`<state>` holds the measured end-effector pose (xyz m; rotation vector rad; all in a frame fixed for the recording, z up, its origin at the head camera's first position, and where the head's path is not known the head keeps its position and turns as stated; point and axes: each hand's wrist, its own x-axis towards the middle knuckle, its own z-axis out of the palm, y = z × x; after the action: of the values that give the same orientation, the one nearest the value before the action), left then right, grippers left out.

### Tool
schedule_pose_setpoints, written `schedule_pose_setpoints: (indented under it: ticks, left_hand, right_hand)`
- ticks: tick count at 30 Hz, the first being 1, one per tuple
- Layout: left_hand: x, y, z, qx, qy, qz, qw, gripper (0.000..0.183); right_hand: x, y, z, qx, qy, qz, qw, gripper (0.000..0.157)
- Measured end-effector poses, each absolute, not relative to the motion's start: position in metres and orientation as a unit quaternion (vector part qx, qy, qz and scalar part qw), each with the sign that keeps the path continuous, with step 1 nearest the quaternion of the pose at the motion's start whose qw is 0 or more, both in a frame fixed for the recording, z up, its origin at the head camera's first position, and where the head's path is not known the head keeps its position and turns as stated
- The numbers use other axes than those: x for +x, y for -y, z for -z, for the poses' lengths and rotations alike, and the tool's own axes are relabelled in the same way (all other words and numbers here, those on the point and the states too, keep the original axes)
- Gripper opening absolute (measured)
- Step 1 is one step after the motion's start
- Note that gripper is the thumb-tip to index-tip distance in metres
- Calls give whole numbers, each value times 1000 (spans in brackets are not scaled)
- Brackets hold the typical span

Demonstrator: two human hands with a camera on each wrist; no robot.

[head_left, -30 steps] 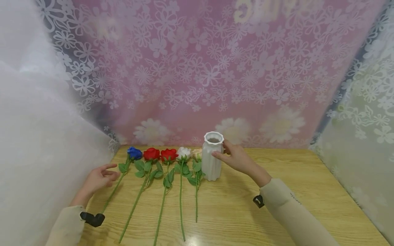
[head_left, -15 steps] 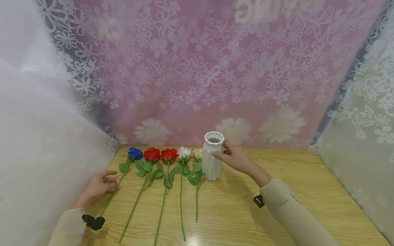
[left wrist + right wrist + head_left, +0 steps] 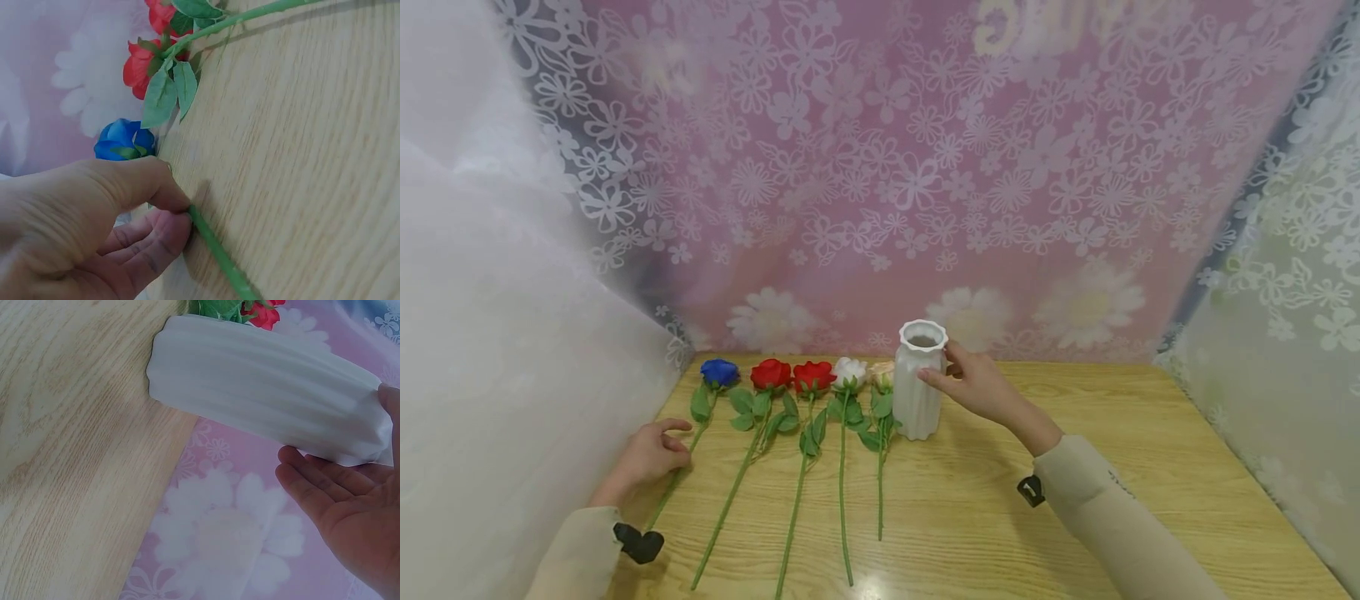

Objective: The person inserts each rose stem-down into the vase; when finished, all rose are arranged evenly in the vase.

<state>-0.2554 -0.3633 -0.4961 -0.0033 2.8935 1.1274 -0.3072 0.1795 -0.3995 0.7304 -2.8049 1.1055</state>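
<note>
At the left of the table, my left hand [image 3: 650, 457] pinches the green stem of a blue artificial rose [image 3: 720, 372] between thumb and fingertips. In the left wrist view, the stem [image 3: 220, 253] runs out from the fingertips, and the blue bloom [image 3: 125, 140] shows beyond the hand. My right hand [image 3: 981, 387] holds a white ribbed vase [image 3: 916, 400] near its neck, with the thumb on the near side and the fingers at the right and behind. The vase stands upright on the table with its scalloped mouth facing up.
Between the blue rose and the vase lie two red roses [image 3: 771, 375], a white rose [image 3: 849, 375] and a pale peach rose [image 3: 882, 377], stems toward me. The wooden table [image 3: 1000, 533] ends at a pink floral backdrop [image 3: 880, 208]. A white sheet [image 3: 512, 333] hangs close at the left.
My left hand has come down onto the blue rose's stem and taken hold of it. The blue bloom has shifted slightly left. The right hand and vase have hardly moved.
</note>
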Motion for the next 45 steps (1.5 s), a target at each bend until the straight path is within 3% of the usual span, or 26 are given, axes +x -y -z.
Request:
schedule_pose_setpoints:
  ticks: [15,25,35,45]
  left_hand:
    - [-257,358,492,-22,-945,-325,23,65]
    - [-262,364,480,-23,-920,-382,85,40]
    - [-266,363,478,-16,-840,-534,99,53]
    - [-266,326,442,19,-813,-579,55,60]
  right_hand:
    - [-307,-180,401,235,904,-357,23,76]
    - [-308,-180,397,236,904,-354,27,72]
    - [-309,-180,398,238,903,-355,29,73]
    - [-309,-179,401,243,903,-354,28,76]
